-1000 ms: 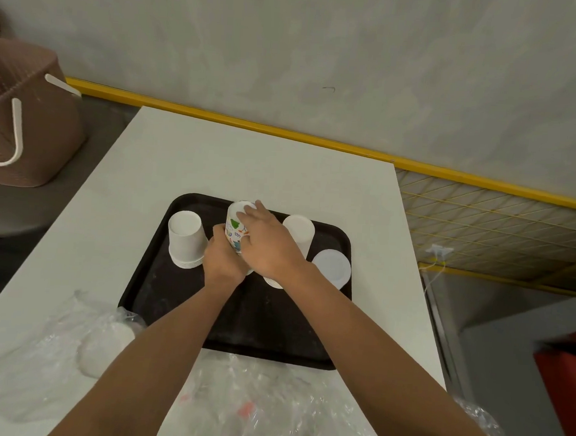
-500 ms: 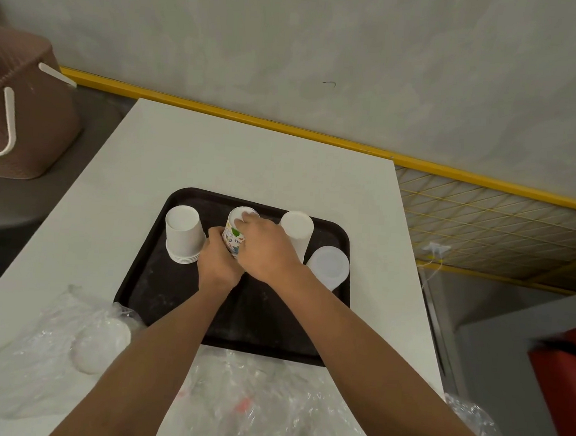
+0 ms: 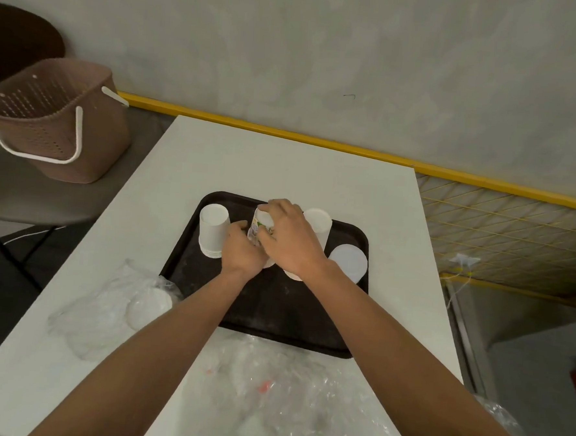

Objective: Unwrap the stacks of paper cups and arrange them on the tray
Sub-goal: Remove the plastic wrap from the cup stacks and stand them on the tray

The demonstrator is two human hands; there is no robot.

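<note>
Both hands closed on printed paper cup stack (image 3: 258,223), upside down over middle of dark plastic tray (image 3: 274,304): left hand (image 3: 242,248) low on side, right hand (image 3: 288,238) over top; plain white cup stack (image 3: 213,226) just left of left hand, another (image 3: 318,224) behind right hand; seat stack flat, release left first, don't nudge neighbours; clear plastic wrap (image 3: 286,393) lies on surface under forearms, keep clear.

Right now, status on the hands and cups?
Both hands, left and right, on printed cup stack over tray. Loose wrap on table, not blocking.
</note>
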